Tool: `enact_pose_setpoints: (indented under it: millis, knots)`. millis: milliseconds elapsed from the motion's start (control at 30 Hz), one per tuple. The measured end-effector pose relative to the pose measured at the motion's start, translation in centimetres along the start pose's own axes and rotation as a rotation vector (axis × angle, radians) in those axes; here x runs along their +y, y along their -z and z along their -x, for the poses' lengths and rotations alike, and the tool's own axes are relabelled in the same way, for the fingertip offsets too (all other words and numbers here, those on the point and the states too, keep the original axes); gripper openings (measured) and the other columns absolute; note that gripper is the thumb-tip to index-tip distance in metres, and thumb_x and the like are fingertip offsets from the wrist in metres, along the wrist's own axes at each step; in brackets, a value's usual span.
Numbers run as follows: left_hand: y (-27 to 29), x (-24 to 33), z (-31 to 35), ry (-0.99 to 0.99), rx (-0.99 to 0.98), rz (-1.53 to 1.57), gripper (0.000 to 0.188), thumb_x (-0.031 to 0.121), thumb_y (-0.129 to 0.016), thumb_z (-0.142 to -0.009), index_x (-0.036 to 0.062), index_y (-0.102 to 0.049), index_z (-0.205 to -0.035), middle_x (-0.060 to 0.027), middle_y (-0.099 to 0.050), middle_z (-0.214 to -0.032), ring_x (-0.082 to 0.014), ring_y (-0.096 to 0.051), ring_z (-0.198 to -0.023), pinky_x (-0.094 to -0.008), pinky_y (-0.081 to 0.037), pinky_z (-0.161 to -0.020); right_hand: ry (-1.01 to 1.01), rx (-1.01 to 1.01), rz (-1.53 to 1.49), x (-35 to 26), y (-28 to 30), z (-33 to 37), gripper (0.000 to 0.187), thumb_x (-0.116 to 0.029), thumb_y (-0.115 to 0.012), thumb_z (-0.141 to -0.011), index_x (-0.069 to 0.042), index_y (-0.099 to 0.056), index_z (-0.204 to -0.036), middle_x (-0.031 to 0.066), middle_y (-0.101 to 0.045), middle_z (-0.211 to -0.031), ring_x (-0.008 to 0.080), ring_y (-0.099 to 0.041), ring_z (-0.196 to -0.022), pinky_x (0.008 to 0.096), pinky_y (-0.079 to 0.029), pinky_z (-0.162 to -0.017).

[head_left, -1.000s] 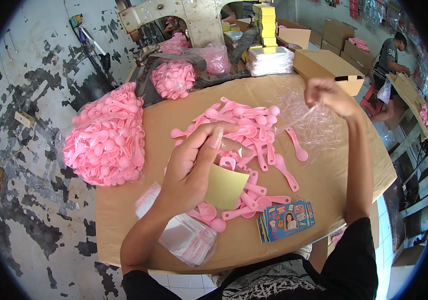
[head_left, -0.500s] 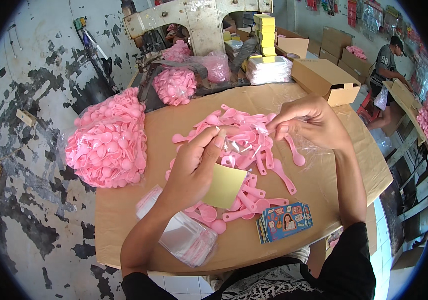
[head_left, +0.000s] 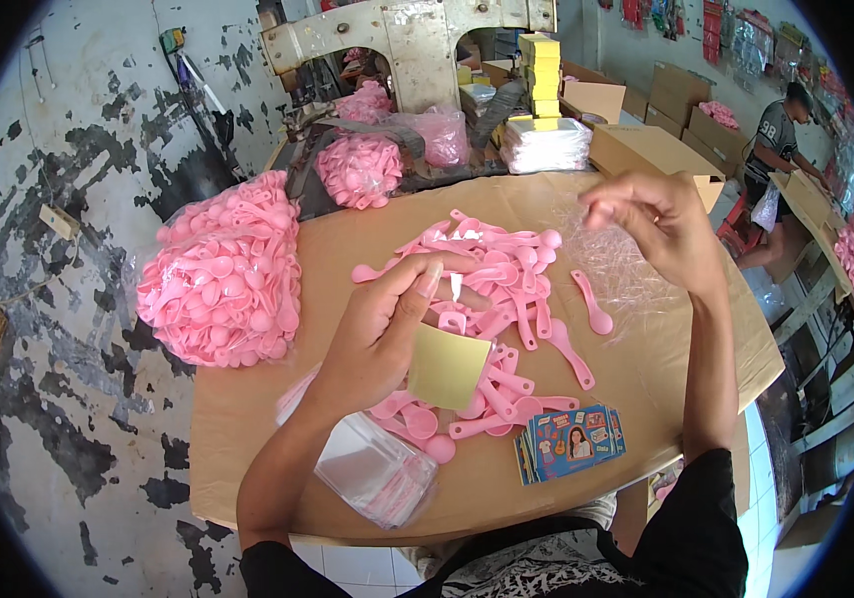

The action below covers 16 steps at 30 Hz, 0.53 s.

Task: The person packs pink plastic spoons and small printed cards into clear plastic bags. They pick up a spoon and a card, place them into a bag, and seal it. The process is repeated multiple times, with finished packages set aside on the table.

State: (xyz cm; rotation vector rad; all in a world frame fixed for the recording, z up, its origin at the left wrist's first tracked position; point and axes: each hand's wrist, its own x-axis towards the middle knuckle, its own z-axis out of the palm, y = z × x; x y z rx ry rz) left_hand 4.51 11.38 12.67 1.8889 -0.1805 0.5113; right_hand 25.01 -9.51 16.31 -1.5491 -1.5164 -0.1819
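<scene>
Left of the table's middle, my left hand is closed, thumb pressed on the fingers. It grips a clear plastic bag, seen mostly by its glints, with a plain pale yellow card in its lower part. Behind and beneath the bag lies a loose heap of pink plastic scoops. Raised at the right, my right hand has its fingers bent, thumb near the index fingertip; anything between them is too small to make out. Below that hand lies a tangle of thin clear plastic strips.
A stack of blue picture cards and a pile of clear bags lie near the front edge. Left stands a big bag of pink scoops. Behind are a metal machine, yellow stacks and a carton. A person sits far right.
My right hand has moved up and right, away from the bag in my left hand, to above the clear strips. My left hand still holds the bag with the card in nearly the same place.
</scene>
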Motion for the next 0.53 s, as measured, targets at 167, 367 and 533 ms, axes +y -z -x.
enact_pose_setpoints:
  millis: [167,367,533]
  knots:
    - [1.0,-0.5,0.2,0.036,-0.017,-0.043,0.041,0.026,-0.029,-0.107,-0.0031,-0.051,-0.124,-0.0151,-0.068,-0.102,-0.0195,-0.067,-0.097,-0.0292,-0.053,-0.08,-0.137,0.038,-0.119,1.3,1.6,0.0,0.025,-0.011,-0.06,-0.094,0.0,-0.058,-0.118,0.0064,-0.069,-0.077,0.0109,-0.064,-0.072,0.0269,-0.049,-0.064]
    - [0.2,-0.4,0.1,0.019,-0.016,0.017,0.041,0.026,-0.03,-0.106,-0.003,-0.051,-0.125,-0.016,-0.068,-0.104,-0.0195,-0.067,-0.098,-0.0284,-0.055,-0.078,-0.571,-0.36,0.26,15.4,6.2,5.6,0.049,-0.022,-0.074,-0.083,-0.001,-0.056,-0.124,0.0112,-0.068,-0.1,0.0178,-0.064,-0.093,0.0301,-0.05,-0.081]
    - [0.8,-2.0,0.3,0.16,-0.02,0.041,0.04,0.027,-0.031,-0.106,0.0008,-0.048,-0.131,-0.017,-0.066,-0.114,-0.0264,-0.066,-0.102,-0.0315,-0.055,-0.084,-0.497,-0.059,0.291,15.8,6.6,3.3,0.071,-0.027,-0.082,-0.072,-0.009,-0.053,-0.134,0.0118,-0.056,-0.131,0.0252,-0.055,-0.114,0.0395,-0.05,-0.089]
